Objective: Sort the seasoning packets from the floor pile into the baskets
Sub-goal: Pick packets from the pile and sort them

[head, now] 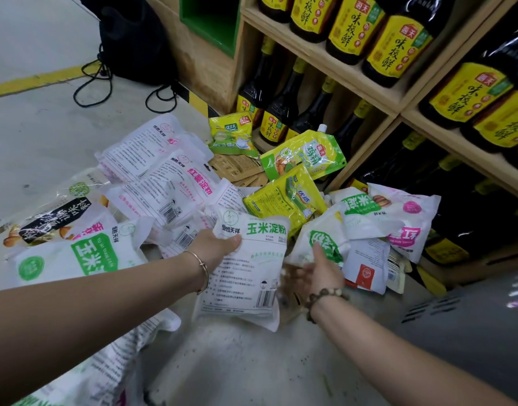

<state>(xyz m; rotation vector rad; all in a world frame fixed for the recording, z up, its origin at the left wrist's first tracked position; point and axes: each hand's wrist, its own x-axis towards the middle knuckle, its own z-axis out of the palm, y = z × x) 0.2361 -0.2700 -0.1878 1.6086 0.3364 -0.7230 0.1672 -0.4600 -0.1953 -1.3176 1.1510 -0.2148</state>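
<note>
Hands meet low in the middle of the view. The left hand point(215, 249), a thin bangle point(203, 268) on its wrist, grips a white green-lettered packet point(243, 285) by its upper left corner, thumb on the printed face. The packet hangs tilted above the concrete floor point(237, 361). The right hand point(316, 273), wearing a beaded bracelet point(325, 297), is motion-blurred, its fingers spread and loose, holding nothing. Its thumb overlaps a green-badged packet point(325, 244) at its 12 o'clock, though contact cannot be told. The pile point(152, 200) of packets fans over the floor from 9 to 2 o'clock of the hands, with white pink-lettered packets point(178, 177) at 11 and yellow-green pouches point(287, 200) at 1. Beyond, from 12 to 3 o'clock, a wooden shelf point(199, 63) holds dark bottles point(354, 33) with yellow labels. A black bag point(134, 39) sits far back at 11 o'clock.
</note>
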